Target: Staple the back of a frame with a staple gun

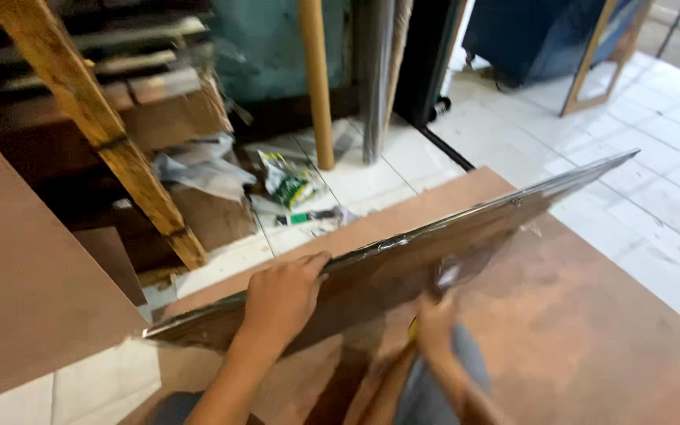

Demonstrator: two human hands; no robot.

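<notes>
Here I saw the left hand clamped over the near top edge of a thin, glossy brown rectangular panel, tilted up above a brown board on the floor. The right hand showed blurred through it; I couldn't tell its grip.

Daylight floods in from the upper right, the left corner stays dim, and motion blur softens everything.
</notes>
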